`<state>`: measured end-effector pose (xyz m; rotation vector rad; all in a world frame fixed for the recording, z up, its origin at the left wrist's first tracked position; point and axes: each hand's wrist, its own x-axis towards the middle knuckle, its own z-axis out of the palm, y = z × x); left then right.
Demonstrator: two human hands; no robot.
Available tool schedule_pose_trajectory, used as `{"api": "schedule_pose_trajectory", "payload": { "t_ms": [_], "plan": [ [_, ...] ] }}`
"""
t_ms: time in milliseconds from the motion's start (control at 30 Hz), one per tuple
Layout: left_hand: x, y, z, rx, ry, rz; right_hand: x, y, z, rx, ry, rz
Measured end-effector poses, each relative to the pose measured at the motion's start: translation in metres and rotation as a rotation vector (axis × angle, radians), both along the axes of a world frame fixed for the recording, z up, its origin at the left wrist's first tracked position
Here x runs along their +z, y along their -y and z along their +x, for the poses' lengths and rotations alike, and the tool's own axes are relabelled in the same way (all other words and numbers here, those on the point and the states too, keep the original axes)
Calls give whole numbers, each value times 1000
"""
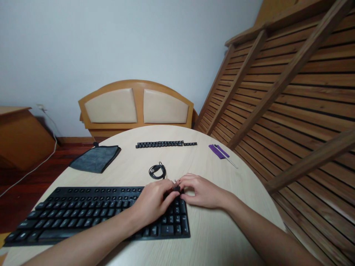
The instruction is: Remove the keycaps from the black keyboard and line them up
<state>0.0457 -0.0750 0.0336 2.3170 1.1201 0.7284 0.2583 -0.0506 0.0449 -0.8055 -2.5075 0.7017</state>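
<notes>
A black keyboard (pixel 91 210) lies along the table's near side. Its back two rows show bare key mounts without caps. Over its back right corner my hands meet around a small black keycap (pixel 176 188). My left hand (pixel 155 199) is closed, thumb and fingers pinching the keycap. My right hand (pixel 199 190) curls in from the right, its thumb and index fingertips closed at the same spot. A thin pale bit shows between the fingertips, too small to name. Just beyond the hands is the keyboard's coiled black cable (pixel 157 171).
Loose black keycaps (pixel 159 144) stand in rows at the back of the round table (pixel 222 221). A grey cloth pouch (pixel 97 159) lies at the left. On the right, a thin white brush (pixel 229 161) rests across a purple cloth (pixel 217 151). Wooden slats (pixel 305 111) lean beside the table.
</notes>
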Motion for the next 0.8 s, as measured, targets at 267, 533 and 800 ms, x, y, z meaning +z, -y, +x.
{"api": "schedule_pose_trajectory", "payload": {
  "t_ms": [267, 533, 800],
  "plan": [
    [-12, -5, 0, 114, 107, -96, -2, 0, 0, -6, -15, 0],
    [-9, -6, 1, 89, 187, -196, -1, 0, -2, -8, -11, 2],
    [-13, -15, 0, 73, 400, -359, -7, 3, -9, -112, -50, -33]
  ]
}}
